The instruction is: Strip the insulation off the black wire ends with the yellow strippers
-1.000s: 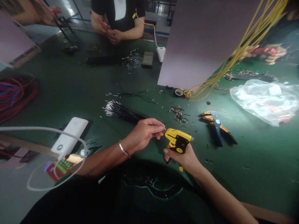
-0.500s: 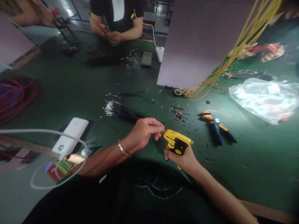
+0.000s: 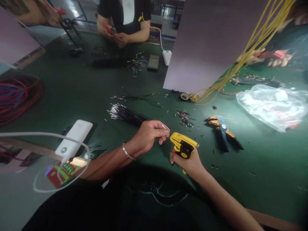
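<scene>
My left hand [image 3: 154, 133] pinches a thin wire [image 3: 164, 127] between thumb and fingertips; a short pale end sticks up above the thumb. Wrapped in my right hand [image 3: 189, 163] is a yellow and black wire stripper [image 3: 184, 145], its nose pointing left, close to my left fingertips. Whether its jaws touch the wire is too small to tell. Just behind my left hand lies a bundle of black wires [image 3: 127, 115] with bare shiny ends. Beyond the stripper is a small pile of cut scraps [image 3: 184, 118].
Blue and orange pliers [image 3: 222, 130] lie at right, near a clear plastic bag [image 3: 274, 106]. Yellow wires [image 3: 226, 77] hang beside an upright panel [image 3: 204, 45]. At left are a white power bank [image 3: 74, 138] with its cable and coiled red wires [image 3: 19, 99]. Co-workers' hands [image 3: 121, 39] are across the table.
The whole view has shifted slightly. My hands keep nearly the same pose, with the wire and the stripper still held; the pale wire end above my left thumb shows more clearly.
</scene>
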The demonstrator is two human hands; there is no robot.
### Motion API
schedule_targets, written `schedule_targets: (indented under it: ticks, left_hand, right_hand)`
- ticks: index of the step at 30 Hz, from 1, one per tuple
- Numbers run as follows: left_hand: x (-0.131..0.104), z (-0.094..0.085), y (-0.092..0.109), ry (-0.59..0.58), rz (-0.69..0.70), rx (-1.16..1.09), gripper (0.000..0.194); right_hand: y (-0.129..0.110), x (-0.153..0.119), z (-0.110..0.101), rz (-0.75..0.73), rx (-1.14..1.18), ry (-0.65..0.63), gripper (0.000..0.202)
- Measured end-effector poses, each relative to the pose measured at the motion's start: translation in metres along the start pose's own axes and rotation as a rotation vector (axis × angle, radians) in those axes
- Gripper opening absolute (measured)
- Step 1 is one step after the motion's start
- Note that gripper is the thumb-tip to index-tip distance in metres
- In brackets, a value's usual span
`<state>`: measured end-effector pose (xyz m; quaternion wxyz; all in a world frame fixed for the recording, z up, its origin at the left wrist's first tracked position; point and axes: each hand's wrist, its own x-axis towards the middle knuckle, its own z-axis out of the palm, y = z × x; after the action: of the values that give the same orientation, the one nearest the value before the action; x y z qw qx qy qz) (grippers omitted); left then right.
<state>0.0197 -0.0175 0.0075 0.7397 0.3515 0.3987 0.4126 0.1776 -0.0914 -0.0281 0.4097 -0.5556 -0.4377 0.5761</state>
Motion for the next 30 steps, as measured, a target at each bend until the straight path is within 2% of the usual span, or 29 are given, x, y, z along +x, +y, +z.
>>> schedule_targets:
  ticks: [6, 13, 23, 30]
  left_hand:
    - [-0.0002, -0.0005, -0.0006, 0.0, 0.002, -0.013, 0.014]
    - [-0.0001, -0.002, -0.0034, 0.004, 0.0, -0.021, 0.015]
    - [-0.0024, -0.0016, -0.0015, 0.008, -0.014, -0.034, 0.015]
    - [-0.0045, -0.0013, -0.0005, -0.001, -0.025, -0.039, 0.012]
  right_hand:
    - [0.0079, 0.0006, 0.0, -0.013, 0.003, 0.019, 0.017]
    - [0.0047, 0.0007, -0.0032, -0.002, -0.087, -0.01, 0.013]
    - [0.0088, -0.0042, 0.0028, -0.058, -0.163, 0.053, 0.018]
    - [0.011, -0.0072, 0.0037, -0.04, -0.205, 0.059, 0.021]
